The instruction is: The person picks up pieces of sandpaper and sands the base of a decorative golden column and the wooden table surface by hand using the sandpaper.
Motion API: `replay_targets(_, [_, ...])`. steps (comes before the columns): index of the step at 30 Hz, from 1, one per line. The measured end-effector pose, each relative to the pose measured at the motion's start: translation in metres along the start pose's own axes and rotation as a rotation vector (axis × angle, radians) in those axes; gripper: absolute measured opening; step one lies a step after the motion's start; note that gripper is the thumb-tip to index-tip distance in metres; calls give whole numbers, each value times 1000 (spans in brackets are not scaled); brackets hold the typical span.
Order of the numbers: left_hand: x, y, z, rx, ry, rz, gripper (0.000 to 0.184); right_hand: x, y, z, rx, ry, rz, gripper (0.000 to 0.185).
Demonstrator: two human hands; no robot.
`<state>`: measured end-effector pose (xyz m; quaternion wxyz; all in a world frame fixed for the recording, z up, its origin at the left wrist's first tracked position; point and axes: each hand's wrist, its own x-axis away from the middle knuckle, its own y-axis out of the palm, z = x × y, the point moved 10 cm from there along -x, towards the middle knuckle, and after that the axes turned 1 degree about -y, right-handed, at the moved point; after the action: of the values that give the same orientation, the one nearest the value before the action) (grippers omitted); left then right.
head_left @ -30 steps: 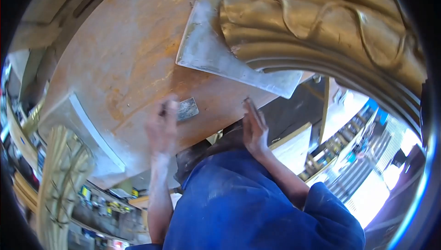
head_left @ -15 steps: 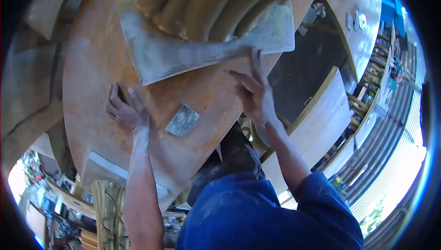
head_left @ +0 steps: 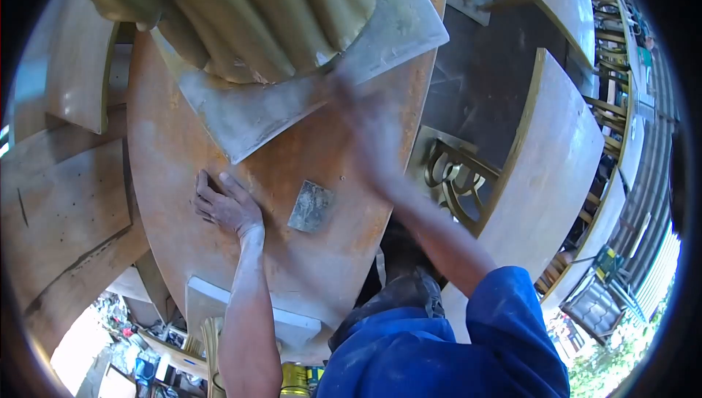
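My left hand (head_left: 230, 204) rests on the brown wooden tabletop (head_left: 172, 164), thumb and fingers apart, with nothing in it. My right hand (head_left: 369, 127) is smeared by motion and reaches over the near edge of a pale, dusty slab (head_left: 252, 120); its fingers and anything in them cannot be made out. On the slab stands a large olive-brown piece with fluted folds (head_left: 270, 18), its top out of view. A small grey, dusty square piece (head_left: 311, 206) lies flat on the tabletop between my two hands.
Near the table's front edge lies a white board (head_left: 296, 325). To the right stand a pale panel (head_left: 552, 157) and a curled metal-like frame (head_left: 457, 175). Wooden boards (head_left: 73, 186) are at the left. Shelving with many items (head_left: 610, 105) lines the far right.
My right hand has swept up and left toward the foot of the fluted piece and blurred. My left hand stays on the tabletop. The whole view has shifted and turned.
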<state>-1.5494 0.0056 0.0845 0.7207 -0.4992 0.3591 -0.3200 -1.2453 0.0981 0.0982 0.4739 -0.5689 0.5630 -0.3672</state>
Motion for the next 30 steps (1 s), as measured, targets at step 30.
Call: replay_targets(30, [-9,2,16,-15,40,3,43,-6,-3,2,-385,161,114,75])
